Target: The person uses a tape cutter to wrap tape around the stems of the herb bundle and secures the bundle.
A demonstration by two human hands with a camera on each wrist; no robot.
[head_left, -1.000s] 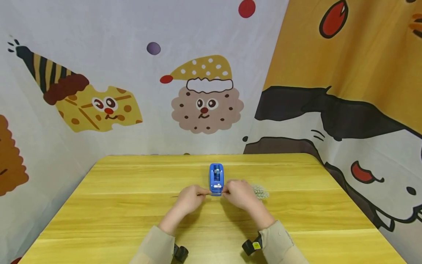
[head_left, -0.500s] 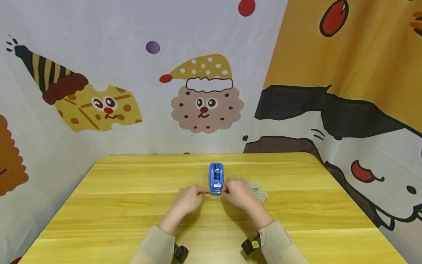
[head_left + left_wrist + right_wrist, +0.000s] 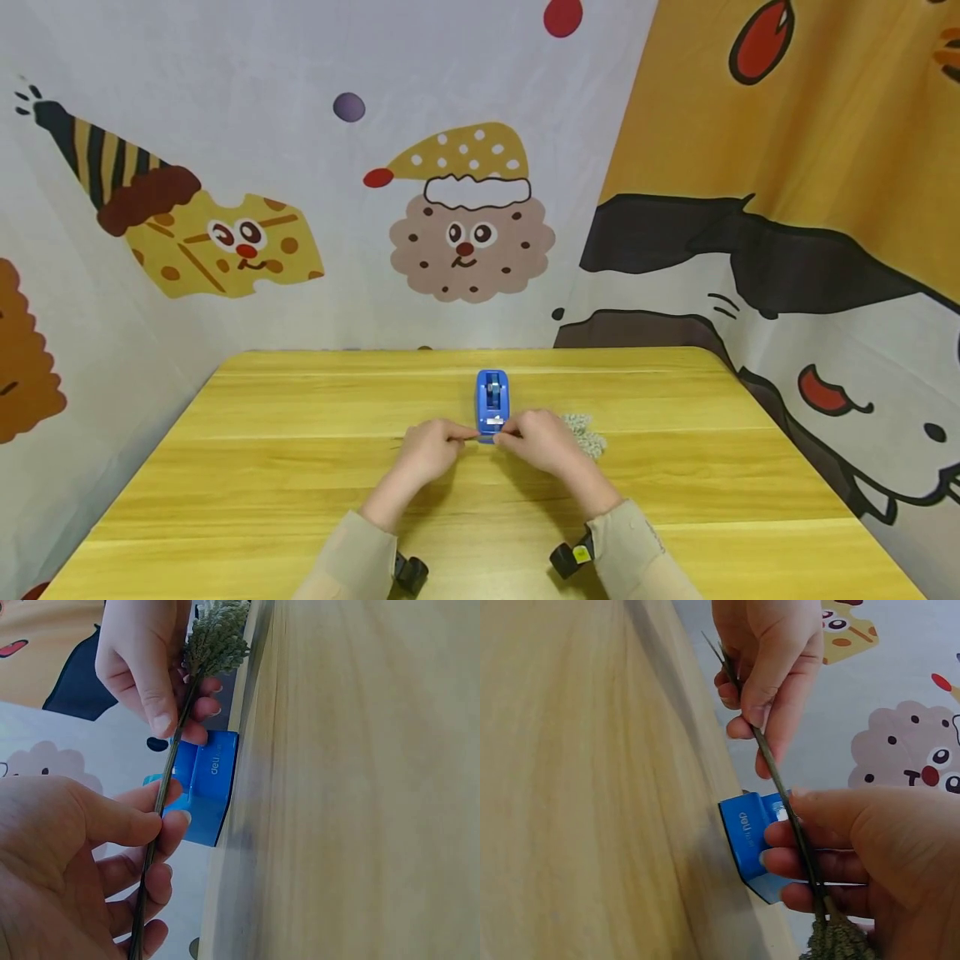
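Observation:
A thin bunch of dried flowers, with greyish-green heads (image 3: 585, 435) at the right end, lies crosswise between my two hands. My left hand (image 3: 433, 450) pinches its dark stems (image 3: 160, 791) between thumb and fingers, and the stem ends run on past the palm. Closer to the flower heads (image 3: 217, 645), my right hand (image 3: 542, 437) pinches the same stems; the right wrist view shows its thumb and fingers (image 3: 780, 862) about them. Just beyond the stems stands a blue tape dispenser (image 3: 492, 400), its front end partly covered by hands and stems in the head view.
The hands work over a yellow wood-grain table (image 3: 300, 500). Behind it hangs a cloth backdrop (image 3: 465, 325) with cartoon prints. Each wrist carries a small black camera, the left camera (image 3: 410, 575) and the right camera (image 3: 570, 560).
My right hand has moved slightly left along the stems, closer to my left hand. The flower heads have shifted and turned a little. My left hand and the tape dispenser stay nearly where they were.

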